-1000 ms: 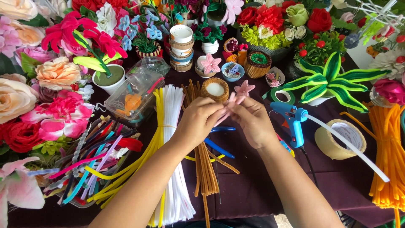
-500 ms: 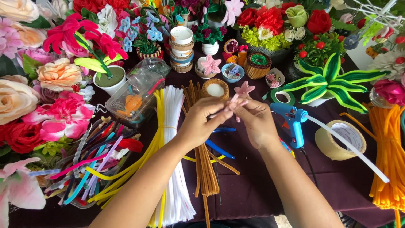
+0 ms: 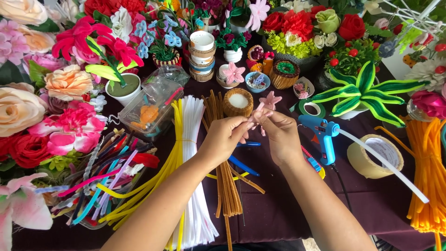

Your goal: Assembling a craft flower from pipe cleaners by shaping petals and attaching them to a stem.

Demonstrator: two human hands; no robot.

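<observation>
My left hand (image 3: 227, 138) and my right hand (image 3: 278, 133) meet above the middle of the table, both pinching a small pink pipe-cleaner flower (image 3: 268, 101). Its petals stick up above my fingertips; the stem is hidden between my fingers. Under my hands lie bundles of brown pipe cleaners (image 3: 226, 183), white pipe cleaners (image 3: 196, 153) and yellow pipe cleaners (image 3: 165, 173). A few blue pipe cleaners (image 3: 242, 166) lie just below my hands. A blue glue gun (image 3: 323, 135) stands to the right of my right hand.
Finished fabric and pipe-cleaner flowers (image 3: 46, 107) crowd the left and back edges. A clear box (image 3: 151, 109), a small woven pot (image 3: 238, 102), a tape roll (image 3: 375, 155), an orange pipe-cleaner bundle (image 3: 427, 176) and a green-and-white leafy plant (image 3: 360, 90) surround the dark purple tablecloth (image 3: 278, 209).
My hands have risen slightly and drawn closer together on the pink flower. The flower has shifted a little between my fingertips. Nothing else on the table has moved.
</observation>
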